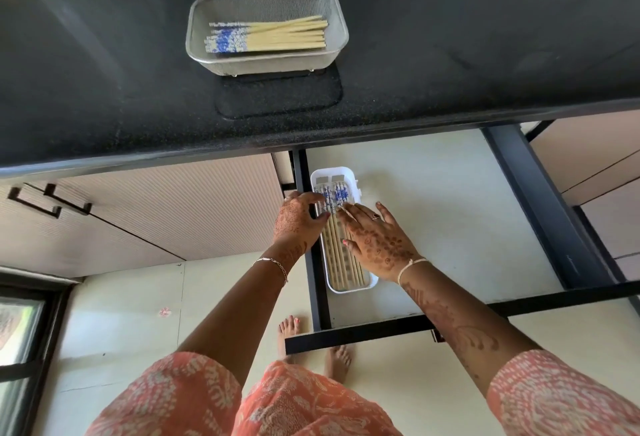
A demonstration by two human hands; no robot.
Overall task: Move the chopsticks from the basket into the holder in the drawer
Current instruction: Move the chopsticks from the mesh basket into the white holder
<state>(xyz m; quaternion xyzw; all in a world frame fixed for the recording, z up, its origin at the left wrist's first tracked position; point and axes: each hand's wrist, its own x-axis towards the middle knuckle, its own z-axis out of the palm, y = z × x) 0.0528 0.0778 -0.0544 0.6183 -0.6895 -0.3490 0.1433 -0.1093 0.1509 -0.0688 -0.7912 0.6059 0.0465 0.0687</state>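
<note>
A person leans over an open drawer [450, 228] beneath a dark counter [450, 55], both hands down on the white holder [349, 288] that sits near the drawer's left side. The left hand [298, 219] is curled, its fingertips pressing on the blue-patterned ends of the chopsticks in the holder [337, 259]; whether it pinches any one of them cannot be told. The right hand [377, 238] lies flat and spread, fingers extended over the same sticks, gripping nothing, as if levelling or nudging them into line. Those sticks lie lengthwise in the holder, patterned ends toward the counter, plain ends toward the person. Up on the counter, well apart from the drawer, the mesh basket [332, 3] holds a good bundle of chopsticks in the basket [277, 37], lying side by side with their patterned ends to the left. By this evidence the job looks partly done: one batch is in place and being tidied, while the pile left in the basket appears at least as large, so further trips from basket to holder seem to be needed before the task is complete.
</note>
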